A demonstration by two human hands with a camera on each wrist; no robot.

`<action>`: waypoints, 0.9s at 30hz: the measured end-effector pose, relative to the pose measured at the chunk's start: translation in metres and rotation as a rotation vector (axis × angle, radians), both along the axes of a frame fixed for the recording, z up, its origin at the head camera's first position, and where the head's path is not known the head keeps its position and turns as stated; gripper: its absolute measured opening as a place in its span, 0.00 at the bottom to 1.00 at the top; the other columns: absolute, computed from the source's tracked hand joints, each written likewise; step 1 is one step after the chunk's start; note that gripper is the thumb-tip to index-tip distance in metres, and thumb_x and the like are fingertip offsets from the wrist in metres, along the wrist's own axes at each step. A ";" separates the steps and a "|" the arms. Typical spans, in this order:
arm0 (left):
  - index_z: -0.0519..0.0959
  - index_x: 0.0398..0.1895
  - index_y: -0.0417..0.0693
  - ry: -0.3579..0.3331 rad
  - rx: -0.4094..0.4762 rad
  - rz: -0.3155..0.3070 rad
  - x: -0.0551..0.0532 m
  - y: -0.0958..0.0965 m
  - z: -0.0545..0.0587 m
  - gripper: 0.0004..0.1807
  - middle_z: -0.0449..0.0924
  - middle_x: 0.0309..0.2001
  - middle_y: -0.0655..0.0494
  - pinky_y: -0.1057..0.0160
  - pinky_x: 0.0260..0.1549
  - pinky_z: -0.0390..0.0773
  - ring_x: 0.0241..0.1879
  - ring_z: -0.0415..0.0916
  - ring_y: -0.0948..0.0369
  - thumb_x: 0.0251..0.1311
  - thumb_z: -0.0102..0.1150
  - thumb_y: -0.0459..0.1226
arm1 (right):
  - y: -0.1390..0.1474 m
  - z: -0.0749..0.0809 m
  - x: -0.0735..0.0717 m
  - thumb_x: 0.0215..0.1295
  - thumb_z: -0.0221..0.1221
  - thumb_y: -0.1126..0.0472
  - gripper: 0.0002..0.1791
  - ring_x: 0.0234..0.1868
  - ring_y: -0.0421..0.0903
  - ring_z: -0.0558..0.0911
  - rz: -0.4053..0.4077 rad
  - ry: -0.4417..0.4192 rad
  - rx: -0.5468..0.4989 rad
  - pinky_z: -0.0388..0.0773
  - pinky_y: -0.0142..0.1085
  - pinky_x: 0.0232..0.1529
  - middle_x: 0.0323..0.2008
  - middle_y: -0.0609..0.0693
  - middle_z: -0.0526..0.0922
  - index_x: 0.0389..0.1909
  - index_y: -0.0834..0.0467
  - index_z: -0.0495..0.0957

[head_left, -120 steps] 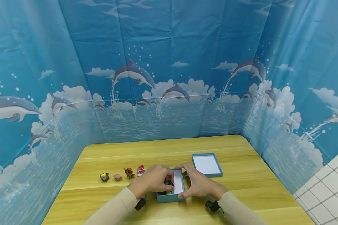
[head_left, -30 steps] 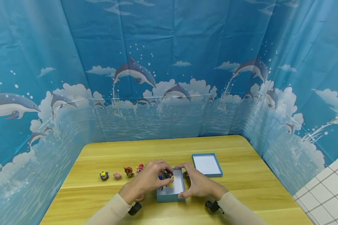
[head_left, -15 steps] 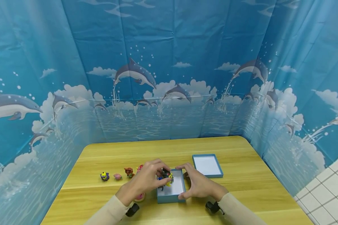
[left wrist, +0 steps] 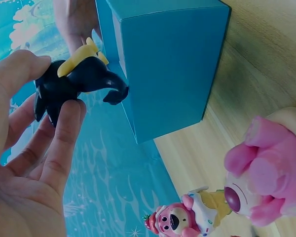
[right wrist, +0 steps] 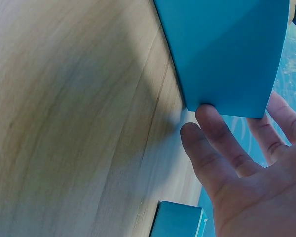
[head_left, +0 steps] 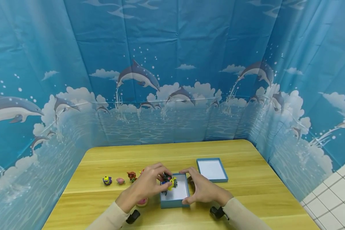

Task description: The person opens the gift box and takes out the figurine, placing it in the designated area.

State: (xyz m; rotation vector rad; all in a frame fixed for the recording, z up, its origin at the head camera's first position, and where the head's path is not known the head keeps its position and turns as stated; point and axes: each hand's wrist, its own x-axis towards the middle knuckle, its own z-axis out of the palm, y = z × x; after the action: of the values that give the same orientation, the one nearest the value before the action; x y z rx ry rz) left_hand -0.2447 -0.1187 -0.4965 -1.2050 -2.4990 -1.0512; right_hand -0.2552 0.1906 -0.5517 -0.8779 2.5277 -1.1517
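My left hand (head_left: 149, 181) pinches a black toy figurine (left wrist: 93, 76) with yellow parts and a curled tail between thumb and fingertips. In the head view this figurine (head_left: 172, 184) is over the left side of an open blue box (head_left: 175, 203) with a white inside. A little blue shows beside it, partly hidden by the fingers. My right hand (head_left: 204, 189) grips the box at its right side, thumb at the near corner and fingers at the far one. From the right wrist, fingertips touch the box's outer wall (right wrist: 227, 54).
A blue-rimmed lid (head_left: 212, 169) lies white side up at the back right. Left of the box stand small figures: a purple and yellow one (head_left: 107, 180), a pink one (head_left: 120, 180), a reddish-brown one (head_left: 131, 176). A pink bear figure (left wrist: 175, 219) stands near another pink figure (left wrist: 271, 173).
The left hand has raised the black figurine from inside the box and shifted slightly left with it. A pink figure beside the left wrist has come into view. The right hand stays put.
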 end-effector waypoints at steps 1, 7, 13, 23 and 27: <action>0.91 0.57 0.42 0.005 0.001 0.001 0.000 0.000 0.000 0.14 0.90 0.52 0.53 0.69 0.45 0.94 0.43 0.92 0.62 0.73 0.81 0.36 | 0.000 0.000 0.000 0.64 0.85 0.38 0.59 0.72 0.55 0.82 0.000 -0.003 -0.002 0.85 0.52 0.75 0.80 0.57 0.70 0.87 0.53 0.64; 0.91 0.57 0.44 0.019 0.005 0.011 0.001 -0.002 -0.002 0.14 0.90 0.52 0.54 0.70 0.46 0.94 0.45 0.92 0.62 0.73 0.81 0.36 | 0.001 -0.004 0.000 0.65 0.84 0.38 0.57 0.73 0.56 0.82 0.002 -0.006 -0.003 0.85 0.54 0.75 0.81 0.58 0.70 0.87 0.50 0.64; 0.91 0.57 0.48 0.036 0.026 0.013 0.004 -0.005 -0.003 0.14 0.90 0.53 0.53 0.69 0.46 0.94 0.46 0.92 0.60 0.71 0.81 0.33 | 0.001 -0.004 -0.001 0.65 0.85 0.40 0.59 0.73 0.57 0.82 0.007 -0.009 0.000 0.85 0.53 0.75 0.81 0.60 0.70 0.87 0.55 0.64; 0.91 0.56 0.52 0.098 0.040 0.049 0.009 -0.017 -0.001 0.17 0.90 0.53 0.56 0.68 0.48 0.94 0.47 0.90 0.63 0.67 0.82 0.31 | -0.001 -0.001 -0.001 0.65 0.85 0.41 0.58 0.73 0.57 0.82 0.001 -0.002 -0.003 0.85 0.54 0.75 0.81 0.58 0.70 0.87 0.56 0.64; 0.90 0.57 0.53 0.097 0.032 0.068 0.013 -0.024 0.001 0.16 0.90 0.55 0.57 0.69 0.47 0.93 0.49 0.90 0.63 0.69 0.82 0.33 | -0.001 0.001 -0.001 0.65 0.85 0.42 0.57 0.74 0.58 0.82 0.000 0.006 -0.001 0.85 0.54 0.76 0.80 0.56 0.70 0.87 0.55 0.64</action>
State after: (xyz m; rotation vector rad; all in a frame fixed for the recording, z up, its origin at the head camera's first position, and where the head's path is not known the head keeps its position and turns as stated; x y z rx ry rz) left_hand -0.2321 -0.1422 -0.4956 -1.1255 -2.4222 -0.9874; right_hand -0.2564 0.1896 -0.5507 -0.8831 2.5316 -1.1518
